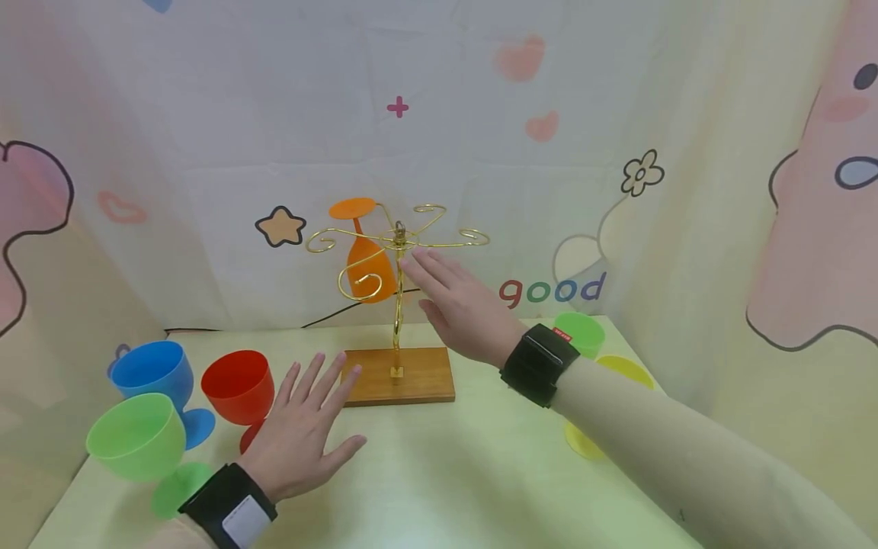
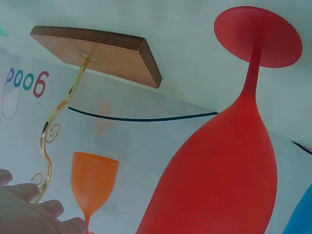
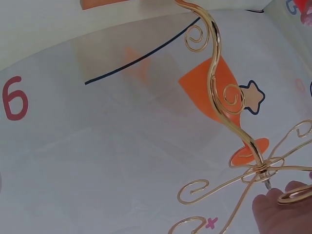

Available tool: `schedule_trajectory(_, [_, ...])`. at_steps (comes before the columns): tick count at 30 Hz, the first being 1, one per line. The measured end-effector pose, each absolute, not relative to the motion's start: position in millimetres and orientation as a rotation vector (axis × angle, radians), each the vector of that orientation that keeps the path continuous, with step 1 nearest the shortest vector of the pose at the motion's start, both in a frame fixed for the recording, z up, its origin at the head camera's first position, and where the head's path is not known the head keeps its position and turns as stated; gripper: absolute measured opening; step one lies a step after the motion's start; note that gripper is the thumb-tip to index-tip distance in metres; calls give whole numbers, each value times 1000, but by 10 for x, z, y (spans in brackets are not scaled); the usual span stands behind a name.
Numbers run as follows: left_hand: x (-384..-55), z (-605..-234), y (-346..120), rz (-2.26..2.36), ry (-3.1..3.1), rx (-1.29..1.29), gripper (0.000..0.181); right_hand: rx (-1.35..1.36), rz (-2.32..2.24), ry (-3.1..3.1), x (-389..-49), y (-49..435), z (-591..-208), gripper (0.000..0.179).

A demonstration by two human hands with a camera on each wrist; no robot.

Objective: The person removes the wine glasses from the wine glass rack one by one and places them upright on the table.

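A gold wire goblet rack with curled arms stands on a wooden base. One orange goblet hangs upside down from a rear-left arm. My right hand is raised beside the top of the rack, fingers straight, fingertips overlapping the hub in the head view. In the right wrist view, a curled arm passes in front of the fingers. Low over the table, my left hand is spread and holds nothing. The red goblet stands just left of it, its foot partly hidden by the hand.
A blue goblet and a light green goblet stand at the table's left side. On the right, another green goblet and a yellow goblet are partly covered by my right forearm. A printed curtain hangs behind the table.
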State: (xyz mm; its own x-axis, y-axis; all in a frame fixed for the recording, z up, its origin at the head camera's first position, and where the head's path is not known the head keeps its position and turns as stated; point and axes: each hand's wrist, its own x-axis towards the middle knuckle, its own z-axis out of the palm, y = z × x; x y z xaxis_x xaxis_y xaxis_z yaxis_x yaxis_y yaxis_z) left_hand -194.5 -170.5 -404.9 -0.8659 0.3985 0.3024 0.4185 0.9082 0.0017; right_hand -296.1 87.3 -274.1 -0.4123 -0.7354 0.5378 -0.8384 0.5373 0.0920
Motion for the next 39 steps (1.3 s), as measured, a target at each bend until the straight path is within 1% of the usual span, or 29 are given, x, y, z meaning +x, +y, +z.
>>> schedule_trajectory(3, [-1980, -3975, -1707, -120, -2731, -611, 95, 1264, 285, -2288, -2968, 913, -2745, 50])
schedule_trajectory(5, [-2015, -3857, -1737, -159, -2671, -602, 95, 1268, 311, -2311, -2967, 945, -2752, 48])
schedule_trajectory(10, [-2207, -3374, -1900, -209, -2506, -580, 96, 1269, 363, -2355, -2972, 1028, -2781, 49])
schedule_trajectory(14, [-2513, -2974, -2027, -157, -2483, -582, 101, 1266, 388, -2367, -2985, 1068, -2812, 50])
schedule_trajectory(19, [-3075, -2649, -2110, -33, -2539, -649, 103, 1258, 401, -2381, -2991, 1065, -2829, 50])
schedule_trajectory(24, [-3607, -2528, -2153, 79, -2569, -754, 101, 1265, 399, -2365, -3005, 1025, -2841, 49])
schedule_trajectory(28, [-3892, -2547, -2206, 49, -2578, -839, 93, 1277, 389, -2350, -3028, 980, -2862, 48])
schedule_trajectory(34, [-4065, -2570, -2277, -71, -2589, -891, 76, 1289, 344, -2362, -3043, 918, -2857, 46])
schedule_trajectory(39, [-4184, -2487, -2222, -48, -2619, -920, 60, 1313, 293, -2333, -3070, 938, -2811, 44])
